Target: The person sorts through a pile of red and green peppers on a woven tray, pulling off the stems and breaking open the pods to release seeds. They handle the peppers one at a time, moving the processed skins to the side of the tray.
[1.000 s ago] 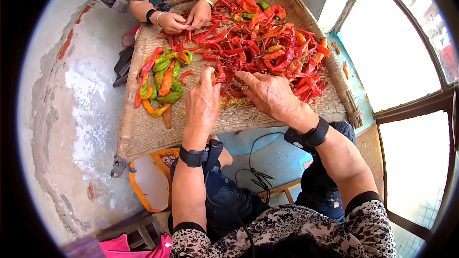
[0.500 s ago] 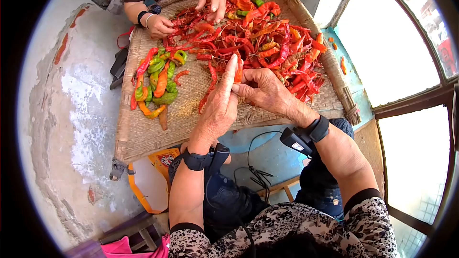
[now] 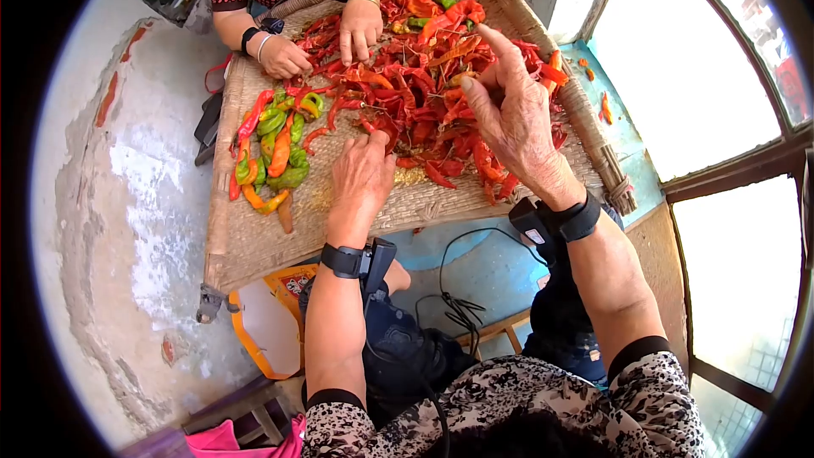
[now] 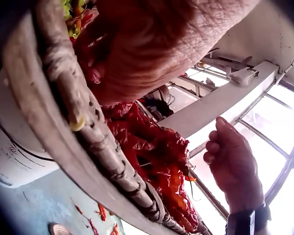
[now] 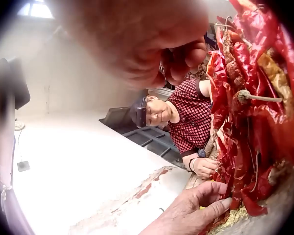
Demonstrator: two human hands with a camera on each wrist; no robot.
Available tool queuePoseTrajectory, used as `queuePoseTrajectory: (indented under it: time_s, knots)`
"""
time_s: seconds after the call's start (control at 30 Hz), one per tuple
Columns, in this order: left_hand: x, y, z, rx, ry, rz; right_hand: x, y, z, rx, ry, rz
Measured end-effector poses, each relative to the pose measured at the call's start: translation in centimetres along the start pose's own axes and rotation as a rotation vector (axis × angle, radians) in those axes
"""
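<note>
Since the earlier frame, the two hands part: the right hand (image 3: 527,123) is now higher, above the right part of the red peppers (image 3: 424,97), and the left hand (image 3: 362,176) is down at their near edge. This right hand has its index finger and thumb stretched apart, the other fingers bent, and nothing shows in its hold. Left fingers are bent and touch red peppers; whether they grip one, I cannot tell. The pile lies across the woven tray (image 3: 254,246).

I judge that stems and skins, crossing each other, could catch, so pulling one pepper may drag several over the low near rim. A careless sweep to the left could also mix in the green and orange peppers (image 3: 281,148).

Across the pile, another person's hands (image 3: 361,32) work at its far-left side and may stand in the way. A black cable (image 3: 460,315) hangs below.
</note>
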State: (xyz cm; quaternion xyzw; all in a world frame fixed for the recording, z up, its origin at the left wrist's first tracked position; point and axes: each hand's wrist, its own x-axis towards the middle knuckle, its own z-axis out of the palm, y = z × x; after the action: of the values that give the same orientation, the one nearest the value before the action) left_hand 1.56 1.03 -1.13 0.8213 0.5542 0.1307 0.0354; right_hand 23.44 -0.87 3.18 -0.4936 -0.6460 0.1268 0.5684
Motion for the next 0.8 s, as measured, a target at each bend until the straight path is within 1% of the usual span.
queuePoseTrajectory:
  time_s: [0.07,0.1,0.13,0.17,0.2,0.23,0.27,0.3,0.33,0.37,0.4,0.47,0.5,0.53,0.6,0.63,0.67,0.73,0.77,0.8]
  knots:
    - [0.2,0.6,-0.2,-0.102,0.094,0.019,-0.3,0.1,0.6,-0.069,-0.124,-0.102]
    - [0.3,0.8,-0.3,-0.100,0.092,0.023,-0.6,0.3,1.4,-0.076,-0.156,-0.158]
    - [0.3,1.0,-0.5,-0.196,0.145,0.040,-1.1,0.3,1.9,-0.108,-0.208,-0.213]
    - [0.3,1.2,-0.6,-0.293,0.198,0.055,-1.5,0.4,2.1,-0.175,-0.291,-0.217]
    - [0.2,1.6,-1.0,-0.294,0.196,0.056,-1.8,0.3,2.4,-0.241,-0.376,-0.222]
    - [0.1,2.0,-1.4,-0.363,0.204,0.094,-2.2,0.2,2.7,-0.355,-0.450,-0.242]
    - [0.0,2.2,-1.6,-0.432,0.210,0.132,-2.4,0.4,3.0,-0.355,-0.451,-0.240]
    - [-0.1,2.1,-1.5,-0.433,0.207,0.131,-2.6,0.4,3.3,-0.379,-0.474,-0.255]
    - [-0.2,1.9,-1.4,-0.444,0.247,0.189,-2.7,0.5,3.5,-0.402,-0.496,-0.272]
    - [-0.3,1.8,-1.4,-0.457,0.288,0.245,-2.7,0.5,3.6,-0.392,-0.486,-0.285]
    - [-0.5,1.8,-1.6,-0.458,0.290,0.240,-2.6,0.5,3.6,-0.391,-0.491,-0.288]
    - [-0.9,1.9,-2.4,-0.717,0.224,0.052,-2.3,0.6,3.3,-0.381,-0.456,-0.265]
    - [-0.9,1.4,-2.4,-0.832,0.224,-0.017,-2.1,0.7,3.3,-0.385,-0.389,-0.282]
    - [-0.8,1.2,-3.0,-0.875,0.202,-0.109,-1.9,0.8,3.1,-0.407,-0.344,-0.282]
    - [-0.4,0.0,-2.3,-0.939,0.238,-0.148,-1.1,0.5,2.2,-0.379,-0.198,-0.295]
    - [-0.4,-0.3,-1.9,-0.939,0.242,-0.153,-0.8,0.6,1.8,-0.460,-0.166,-0.204]
    - [-0.4,-0.4,-1.5,-0.991,0.277,-0.135,-0.4,1.1,1.4,-0.493,-0.086,-0.227]
    - [-0.5,-0.3,-1.5,-1.045,0.314,-0.115,-0.1,0.6,0.7,-0.546,-0.081,-0.089]
    - [-0.6,-0.1,-1.7,-1.057,0.285,-0.102,-0.2,0.6,0.8,-0.548,-0.083,-0.091]
    - [-0.6,0.1,-1.8,-1.068,0.257,-0.089,-0.4,0.5,1.0,-0.437,-0.096,-0.142]
